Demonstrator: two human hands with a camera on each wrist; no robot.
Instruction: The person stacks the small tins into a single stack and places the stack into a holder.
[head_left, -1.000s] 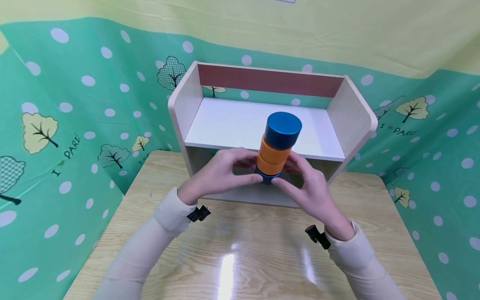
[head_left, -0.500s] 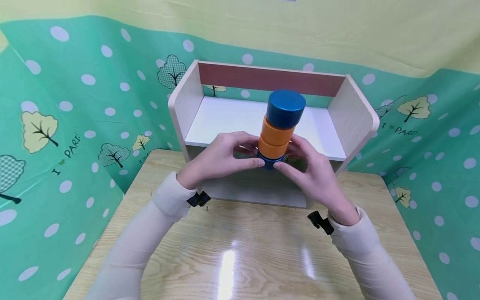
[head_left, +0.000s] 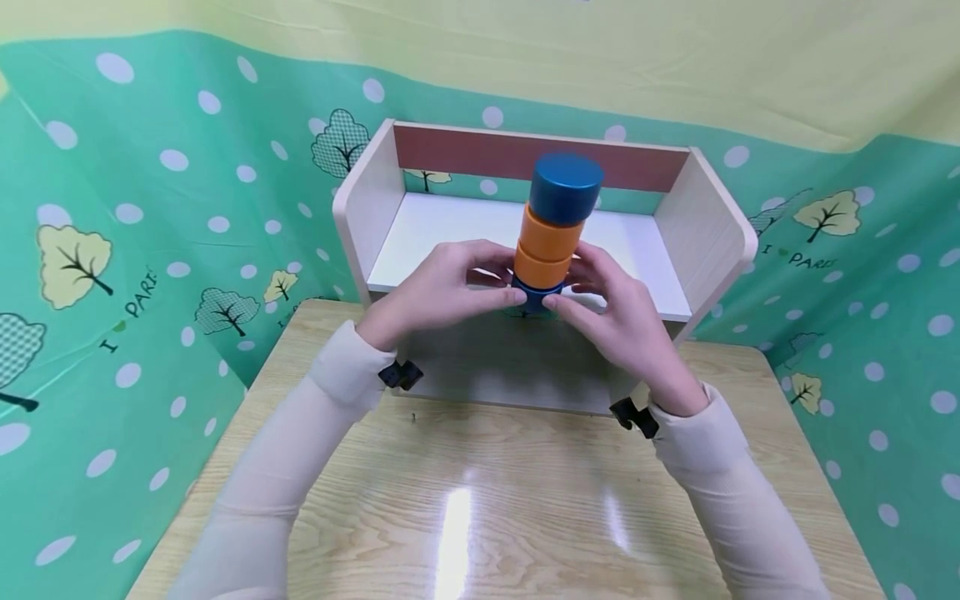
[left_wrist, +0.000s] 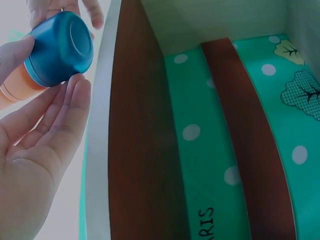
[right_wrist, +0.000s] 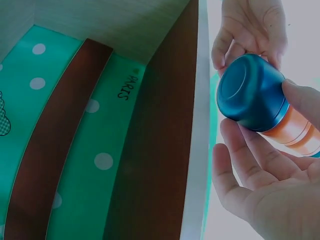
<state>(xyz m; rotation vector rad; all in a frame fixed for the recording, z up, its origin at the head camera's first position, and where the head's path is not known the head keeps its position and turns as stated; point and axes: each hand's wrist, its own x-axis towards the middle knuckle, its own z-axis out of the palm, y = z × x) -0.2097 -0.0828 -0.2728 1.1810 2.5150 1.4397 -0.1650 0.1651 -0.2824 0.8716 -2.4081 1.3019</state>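
Note:
A tall column of blue and orange cylinders (head_left: 546, 237) stands upright between both hands: blue at top and bottom, two orange sections in the middle. Their exact kind is not plain. My left hand (head_left: 450, 283) holds the low blue section (left_wrist: 60, 50) from the left, thumb in front and fingers behind. From the right, my right hand (head_left: 626, 321) pinches the same section, the thumbs nearly meeting. Both wrist views show the rounded underside raised in the air, fingertips against its side. In the head view the column overlaps the shelf's white upper board (head_left: 457, 225).
A small two-level shelf unit (head_left: 363, 208) with pale side panels and a reddish-brown back rail (head_left: 465, 150) stands at the back of the wood-grain table (head_left: 525, 500). Green dotted cloth (head_left: 172, 250) hangs behind and at both sides.
Both hands have lifted the column from in front of the lower compartment to about the upper board's level. Their hold on its low blue section looks the same.

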